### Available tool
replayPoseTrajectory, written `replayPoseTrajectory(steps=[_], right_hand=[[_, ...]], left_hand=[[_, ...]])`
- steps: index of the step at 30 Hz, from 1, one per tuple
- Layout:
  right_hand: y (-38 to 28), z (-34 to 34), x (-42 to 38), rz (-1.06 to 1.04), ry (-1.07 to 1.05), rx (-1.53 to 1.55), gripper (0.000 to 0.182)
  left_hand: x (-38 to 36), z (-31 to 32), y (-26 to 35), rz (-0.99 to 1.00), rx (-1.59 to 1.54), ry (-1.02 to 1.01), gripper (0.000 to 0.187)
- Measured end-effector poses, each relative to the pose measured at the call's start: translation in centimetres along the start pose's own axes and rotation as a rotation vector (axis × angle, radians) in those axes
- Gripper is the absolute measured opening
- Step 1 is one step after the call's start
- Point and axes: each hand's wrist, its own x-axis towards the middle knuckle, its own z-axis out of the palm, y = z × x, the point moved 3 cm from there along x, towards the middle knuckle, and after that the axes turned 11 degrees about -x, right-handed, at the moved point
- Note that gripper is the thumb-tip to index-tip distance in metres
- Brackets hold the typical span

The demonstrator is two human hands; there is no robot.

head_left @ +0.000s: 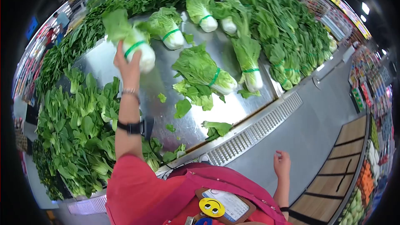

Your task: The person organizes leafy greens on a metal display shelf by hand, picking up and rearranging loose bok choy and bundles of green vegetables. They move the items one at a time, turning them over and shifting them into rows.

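A napa cabbage (133, 37) is held by the left hand (127, 59) over the far left of the steel display surface (237, 105), gripped beside its green band (134, 47) (presumably because the bound base is firmer than the leaves). The right hand (282, 164) is held loosely curled at near right, nothing being seen in it.

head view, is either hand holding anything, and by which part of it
The left hand holds a leafy cabbage near its green band; the right hand holds nothing.

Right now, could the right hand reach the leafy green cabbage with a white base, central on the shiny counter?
Probably yes, reaching forward: the right hand looks empty, and nothing visibly blocks its way to the cabbage.
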Motion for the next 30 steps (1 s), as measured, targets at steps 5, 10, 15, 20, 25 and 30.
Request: replayPoseTrajectory(steps=[5,10,15,20,25,30], right_hand=[[-9.1,0.6,10.5,-0.343,-0.001,0.075,0.018],[-18.1,-2.5,20.3,-0.628,-0.319,0.113,0.022],[-32.5,-7.5,31.4,-0.981,-0.170,0.019,0.026],[-46.2,3.8,35.1,-0.798,-0.315,0.364,0.056],[-55.9,16.4,31.3,-0.849,-0.080,0.288,0.107],[-58.1,17.4,31.6,-0.722,-0.070,0.546,0.103]], left_hand=[[6.6,6.1,-14.0,-0.007,0.408,-0.273,0.076],[8.0,6.5,-14.9,-0.138,0.425,-0.451,0.077],[3.0,9.9,-5.4,-0.005,0.881,-0.429,0.087],[1.0,8.9,-7.3,-0.227,0.814,-0.210,0.095],[3.0,7.9,-13.2,-0.170,0.440,-0.069,0.093],[4.2,8.1,-11.4,-0.090,0.365,-0.025,0.088]])
